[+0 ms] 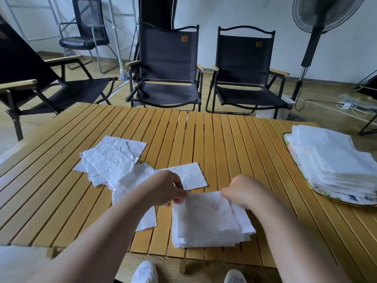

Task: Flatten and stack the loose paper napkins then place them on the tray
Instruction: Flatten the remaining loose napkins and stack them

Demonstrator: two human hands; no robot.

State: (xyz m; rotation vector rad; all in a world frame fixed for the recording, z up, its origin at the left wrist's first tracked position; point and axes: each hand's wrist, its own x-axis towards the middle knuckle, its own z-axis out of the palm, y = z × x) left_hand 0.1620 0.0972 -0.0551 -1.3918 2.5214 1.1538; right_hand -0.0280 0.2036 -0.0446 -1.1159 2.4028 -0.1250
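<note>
Napkins [110,162] lie loose and creased in an overlapping heap left of centre on the slatted table [224,131], and a few spill toward the near edge under the left forearm. Right in front of the person sits the small stack [206,231], roughly squared near the table's front edge, and both hands are on its top sheet [202,209]. The left hand [165,188] pinches the far left corner between curled fingers and thumb, and the right hand [238,190] grips the far right corner with its fingers folded tight (the fingertips are hidden behind the knuckles). At the table's right edge, the tray [286,139] carries a tall pile [334,160] of flattened sheets. Beyond the table stand black folding chairs [167,66], with a pedestal fan [322,17] at far right.
</note>
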